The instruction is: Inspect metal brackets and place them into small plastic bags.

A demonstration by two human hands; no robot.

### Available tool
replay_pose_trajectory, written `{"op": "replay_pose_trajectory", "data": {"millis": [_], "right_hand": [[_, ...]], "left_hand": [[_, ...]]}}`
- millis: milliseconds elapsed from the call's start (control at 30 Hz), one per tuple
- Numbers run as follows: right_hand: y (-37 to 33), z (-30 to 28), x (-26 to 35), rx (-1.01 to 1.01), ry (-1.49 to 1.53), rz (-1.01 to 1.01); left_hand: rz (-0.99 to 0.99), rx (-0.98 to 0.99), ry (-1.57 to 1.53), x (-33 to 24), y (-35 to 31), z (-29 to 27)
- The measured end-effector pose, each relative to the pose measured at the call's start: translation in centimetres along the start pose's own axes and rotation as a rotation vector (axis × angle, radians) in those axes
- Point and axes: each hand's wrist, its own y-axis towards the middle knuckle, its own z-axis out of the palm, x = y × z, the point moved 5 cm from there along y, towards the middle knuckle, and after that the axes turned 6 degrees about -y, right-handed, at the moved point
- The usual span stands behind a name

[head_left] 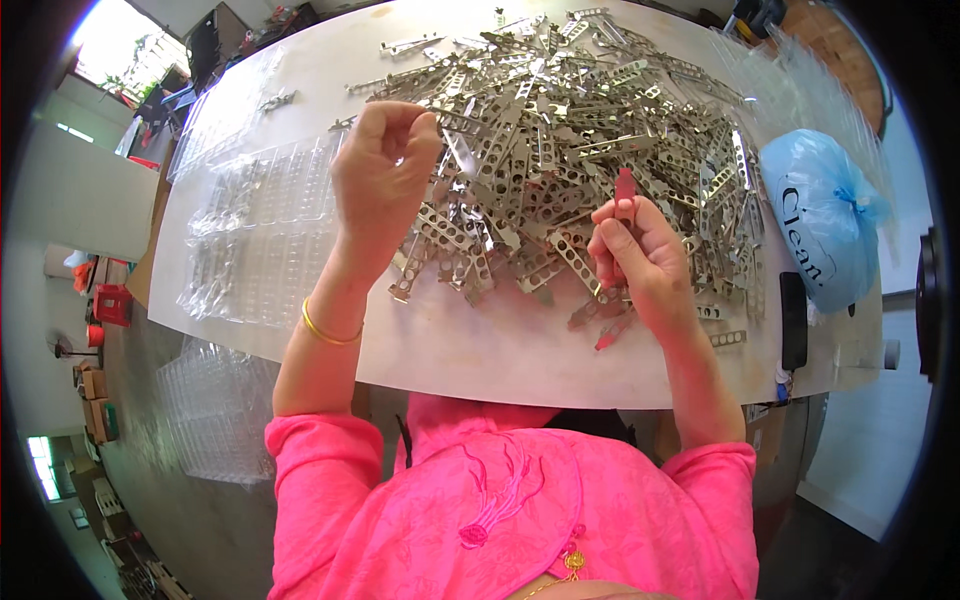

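Note:
My left hand [385, 170] is raised at the left side of a large heap of perforated metal strips [530, 150], thumb and fingers pinched together. A strip end shows close to its fingertips, but I cannot tell whether it is held. At the heap's near right edge, my right hand [645, 255] is closed on a flat metal strip [625, 186] that stands upright between thumb and fingers. Its notched tip reflects pink. Just below that hand lie a few loose metal strips [610, 330] on the white table [480, 350].
Clear plastic trays [260, 235] lie on the table's left, some holding metal pieces. More trays [215, 410] are stacked lower, beyond the table edge. On the right are a blue plastic bag [825, 215], a black phone-like object [793, 320] and clear plastic sheets [800, 90].

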Motion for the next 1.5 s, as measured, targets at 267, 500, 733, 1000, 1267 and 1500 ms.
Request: {"op": "replay_pose_trajectory", "data": {"millis": [267, 500, 733, 1000, 1267, 1500], "right_hand": [[1.7, 1.3, -1.2, -0.035, 0.064, 0.166], [1.3, 1.3, -1.6, -0.053, 0.098, 0.155], [1.0, 0.5, -1.3, -0.079, 0.264, 0.018], [1.3, 0.4, -1.5, -0.007, 0.299, -0.063], [1.5, 0.3, -2.3, -0.027, 0.345, -0.077], [1.4, 0.3, -2.3, 0.013, 0.362, -0.124]], "left_hand": [[-0.567, 0.165, -1.050, 2.8, -4.5, 2.3], [-0.784, 0.295, -1.255, 4.9, -7.4, 4.0], [-0.874, 0.409, -1.340, 5.2, -8.3, 4.7], [-0.920, 0.459, -1.397, 5.9, -9.0, 4.9], [-0.892, 0.531, -1.417, 5.6, -9.0, 5.1], [-0.921, 0.554, -1.429, 5.6, -9.3, 5.3]]}}
